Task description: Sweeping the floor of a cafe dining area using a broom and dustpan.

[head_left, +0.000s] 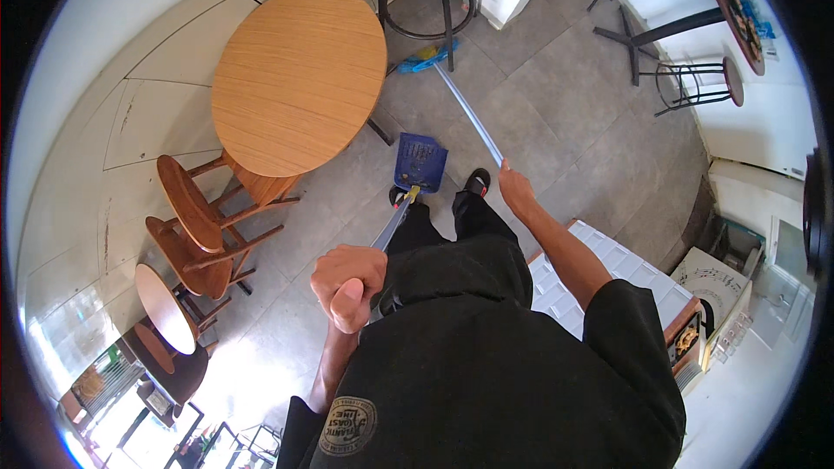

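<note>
The right hand [519, 191] is curled closed around the pale shaft of a broom [469, 113]. From that grip, the broom's long axis slants forward and leftward, down to its blue-and-yellow head [426, 56] on the floor, beside the legs of a dark-framed round stand [449, 22]. The left hand [349, 287] makes a tight fist on the handle of a blue dustpan [421, 161]. The handle runs forward and rightward from this fist, its pan near the shoes. A round wooden table [300, 78] stands ahead and left of the left grip.
</note>
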Tool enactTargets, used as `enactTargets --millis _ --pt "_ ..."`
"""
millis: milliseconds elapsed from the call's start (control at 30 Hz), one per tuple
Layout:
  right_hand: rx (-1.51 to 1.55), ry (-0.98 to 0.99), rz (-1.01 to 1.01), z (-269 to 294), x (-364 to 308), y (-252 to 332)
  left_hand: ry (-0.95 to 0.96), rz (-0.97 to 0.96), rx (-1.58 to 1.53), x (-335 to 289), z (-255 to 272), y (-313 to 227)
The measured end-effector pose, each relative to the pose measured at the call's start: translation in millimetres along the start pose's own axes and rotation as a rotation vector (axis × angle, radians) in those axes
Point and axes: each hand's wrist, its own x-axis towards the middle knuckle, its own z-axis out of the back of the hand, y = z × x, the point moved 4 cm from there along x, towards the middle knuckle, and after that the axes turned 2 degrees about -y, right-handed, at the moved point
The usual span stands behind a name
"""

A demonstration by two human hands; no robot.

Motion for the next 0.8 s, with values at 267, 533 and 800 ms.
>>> enactTargets --millis 267,533,800 --pt "0.031 0.065 0.028 7 -49 -5 0.013 -0.007 -0.057 1 3 5" --pt "0.058 0.164 0.032 40 -80 -1 -0.016 -0.021 -0.066 0 5 0" --pt "0.144 0.046 0.069 -5 -38 0 0.019 -0.031 -0.084 4 1 -3"
